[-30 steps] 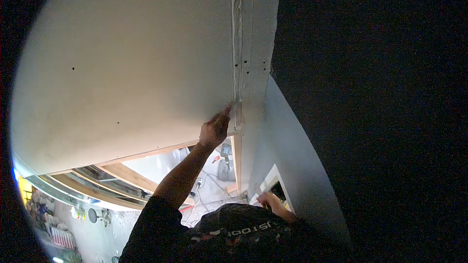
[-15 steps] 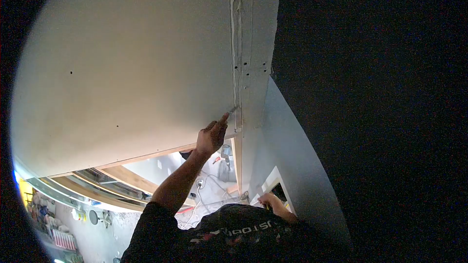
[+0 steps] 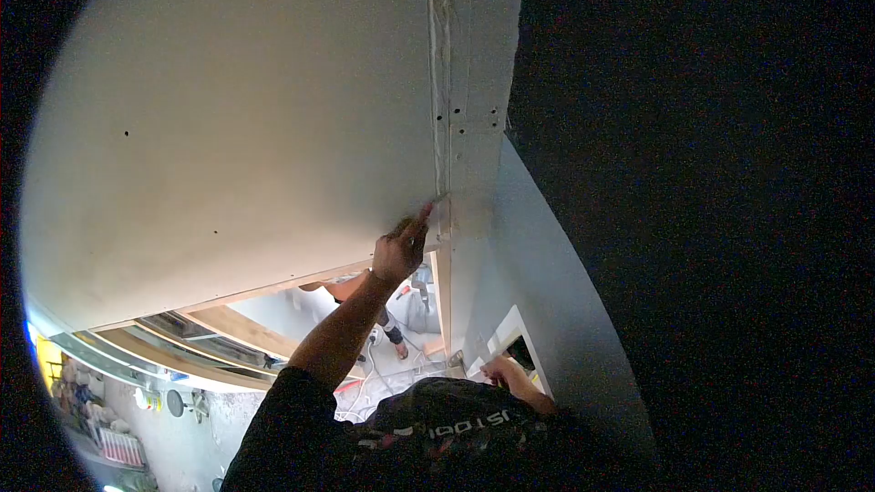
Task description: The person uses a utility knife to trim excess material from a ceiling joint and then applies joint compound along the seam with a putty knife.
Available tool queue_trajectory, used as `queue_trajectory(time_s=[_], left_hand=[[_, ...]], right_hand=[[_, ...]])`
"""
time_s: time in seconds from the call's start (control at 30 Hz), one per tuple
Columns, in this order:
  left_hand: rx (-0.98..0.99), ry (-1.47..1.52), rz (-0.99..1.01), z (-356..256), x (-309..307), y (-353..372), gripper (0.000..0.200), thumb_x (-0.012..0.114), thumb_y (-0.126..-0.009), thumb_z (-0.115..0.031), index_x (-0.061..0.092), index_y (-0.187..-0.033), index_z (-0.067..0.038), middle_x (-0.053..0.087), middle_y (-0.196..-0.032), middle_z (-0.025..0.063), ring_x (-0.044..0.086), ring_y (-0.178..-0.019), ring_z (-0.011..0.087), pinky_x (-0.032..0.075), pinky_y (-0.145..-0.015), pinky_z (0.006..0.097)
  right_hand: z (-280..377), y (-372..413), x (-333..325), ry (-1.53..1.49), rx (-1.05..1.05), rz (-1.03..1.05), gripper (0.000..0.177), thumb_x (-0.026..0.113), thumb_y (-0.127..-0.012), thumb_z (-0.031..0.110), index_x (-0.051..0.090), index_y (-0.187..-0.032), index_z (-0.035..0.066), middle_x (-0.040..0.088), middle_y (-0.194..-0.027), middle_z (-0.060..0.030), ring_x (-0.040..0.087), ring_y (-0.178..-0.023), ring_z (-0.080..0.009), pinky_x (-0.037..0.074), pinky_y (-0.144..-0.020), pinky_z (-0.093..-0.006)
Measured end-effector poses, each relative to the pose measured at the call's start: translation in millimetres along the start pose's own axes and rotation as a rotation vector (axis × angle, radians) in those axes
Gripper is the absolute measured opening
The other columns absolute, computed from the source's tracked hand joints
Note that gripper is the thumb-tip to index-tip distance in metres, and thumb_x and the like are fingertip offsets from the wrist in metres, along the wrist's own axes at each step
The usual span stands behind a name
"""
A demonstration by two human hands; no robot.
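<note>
Overhead, the left hand (image 3: 399, 251) has its grip pinched on a small tool (image 3: 440, 199) touching the board seam (image 3: 441, 82).

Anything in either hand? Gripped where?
Left hand pinches a small thin tool by its lower end, tip on the drywall seam. Right hand, low by the white-framed opening: cannot tell.

Left hand (image 3: 399, 251) outstretched, right hand (image 3: 510, 374) low

Another person's bare limbs (image 3: 351, 290) now show through the opening (image 3: 283, 302) under the drywall panel (image 3: 255, 128). The left hand (image 3: 401, 251) and its small tool (image 3: 440, 198) sit slightly higher on the seam (image 3: 442, 109).
</note>
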State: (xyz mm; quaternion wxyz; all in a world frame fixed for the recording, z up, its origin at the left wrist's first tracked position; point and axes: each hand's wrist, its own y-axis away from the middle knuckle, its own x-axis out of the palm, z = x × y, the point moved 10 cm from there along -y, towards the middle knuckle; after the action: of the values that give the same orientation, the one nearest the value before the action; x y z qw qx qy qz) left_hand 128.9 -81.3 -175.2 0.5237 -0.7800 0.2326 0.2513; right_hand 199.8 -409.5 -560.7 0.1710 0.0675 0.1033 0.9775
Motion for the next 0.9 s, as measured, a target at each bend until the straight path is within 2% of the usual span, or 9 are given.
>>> queue_trajectory(time_s=[0.1, 0.17, 0.23, 0.3, 0.33, 0.5, 0.6, 0.8, 0.9], left_hand=[[-0.028, -0.018, 0.058, 17.5, 26.8, 16.0, 0.055, 0.061, -0.098, -0.014, 0.049, -0.151, -0.024, 0.072, -0.107, 0.0182, 0.073, -0.081, 0.0377, 0.06, -0.064, 0.0479], [0.008, -0.027, 0.047, 29.3, 45.6, 50.6, 0.055, 0.06, -0.099, -0.014, 0.048, -0.152, -0.025, 0.072, -0.107, 0.0177, 0.073, -0.082, 0.0374, 0.06, -0.065, 0.0479], [-0.175, -0.238, 0.415, 64.9, 92.8, 99.2, 0.055, 0.06, -0.098, -0.013, 0.049, -0.152, -0.02, 0.072, -0.101, 0.0142, 0.073, -0.08, 0.0332, 0.06, -0.064, 0.0455], [-0.046, -0.054, 0.258, 12.6, 45.6, 86.0, 0.058, 0.062, -0.095, -0.01, 0.048, -0.152, -0.014, 0.071, -0.094, 0.0114, 0.07, -0.077, 0.0289, 0.059, -0.061, 0.0435], [0.12, -0.135, 0.111, -4.1, 33.1, 74.8, 0.061, 0.064, -0.091, -0.008, 0.048, -0.15, -0.01, 0.069, -0.09, 0.0102, 0.068, -0.075, 0.0266, 0.058, -0.058, 0.0419], [0.12, -0.055, -0.009, -14.3, -17.8, 10.1, 0.057, 0.065, -0.093, -0.009, 0.052, -0.148, -0.012, 0.068, -0.086, 0.0108, 0.067, -0.07, 0.0289, 0.056, -0.058, 0.042], [0.034, -0.133, 0.086, 1.9, -9.3, 0.7, 0.054, 0.064, -0.097, -0.017, 0.051, -0.149, -0.018, 0.069, -0.086, 0.0133, 0.068, -0.068, 0.0329, 0.057, -0.059, 0.0445], [0.066, -0.052, 0.046, 3.6, -6.9, -3.9, 0.054, 0.064, -0.097, -0.019, 0.051, -0.149, -0.022, 0.07, -0.09, 0.015, 0.07, -0.071, 0.0344, 0.058, -0.06, 0.0457], [0.073, -0.047, 0.029, 0.9, -9.7, -5.2, 0.054, 0.064, -0.097, -0.017, 0.051, -0.149, -0.023, 0.071, -0.094, 0.0143, 0.071, -0.072, 0.0341, 0.059, -0.06, 0.0456]], right_hand=[[5.5, 2.8, 4.3, -0.043, 0.053, 0.003, 0.025, 0.057, -0.102, 0.023, 0.065, -0.101, -0.001, 0.059, -0.092, -0.0048, 0.057, -0.078, -0.0148, 0.046, -0.07, -0.0294], [85.1, 21.9, 16.0, 0.257, -0.206, -0.04, 0.024, 0.055, -0.104, 0.021, 0.065, -0.101, 0.0, 0.06, -0.092, -0.0057, 0.057, -0.081, -0.0148, 0.045, -0.071, -0.0287], [5.7, -3.7, -4.2, 0.078, -0.056, -0.014, 0.023, 0.051, -0.106, 0.019, 0.064, -0.1, 0.001, 0.06, -0.092, -0.0072, 0.057, -0.083, -0.0164, 0.047, -0.074, -0.0308], [43.8, 2.2, 9.7, 0.289, -0.467, -0.002, 0.025, 0.047, -0.107, 0.019, 0.063, -0.099, 0.001, 0.061, -0.094, -0.0086, 0.058, -0.087, -0.0176, 0.049, -0.077, -0.0324], [55.8, 7.5, 13.7, 0.305, -0.472, 0.005, 0.022, 0.048, -0.106, 0.017, 0.063, -0.099, 0.001, 0.062, -0.095, -0.0085, 0.059, -0.088, -0.0183, 0.049, -0.079, -0.0333], [43.3, 8.5, 11.6, 0.411, -0.348, 0.042, 0.018, 0.056, -0.1, 0.021, 0.063, -0.108, 0.007, 0.06, -0.093, -0.0066, 0.059, -0.083, -0.0204, 0.05, -0.078, -0.0346], [142.6, 31.2, 41.1, 0.438, -0.302, 0.022, 0.012, 0.056, -0.102, 0.013, 0.062, -0.105, 0.003, 0.06, -0.102, -0.0092, 0.057, -0.087, -0.0208, 0.047, -0.081, -0.0335], [87.1, 14.5, 24.8, 0.22, -0.265, 0.094, 0.015, 0.055, -0.102, 0.011, 0.061, -0.113, 0.003, 0.06, -0.102, -0.0099, 0.056, -0.09, -0.0201, 0.047, -0.081, -0.0333], [137.3, 30.6, 36.7, 0.391, -0.43, 0.049, 0.015, 0.052, -0.103, 0.011, 0.062, -0.111, 0.003, 0.06, -0.103, -0.0103, 0.057, -0.094, -0.0201, 0.047, -0.084, -0.0332]])
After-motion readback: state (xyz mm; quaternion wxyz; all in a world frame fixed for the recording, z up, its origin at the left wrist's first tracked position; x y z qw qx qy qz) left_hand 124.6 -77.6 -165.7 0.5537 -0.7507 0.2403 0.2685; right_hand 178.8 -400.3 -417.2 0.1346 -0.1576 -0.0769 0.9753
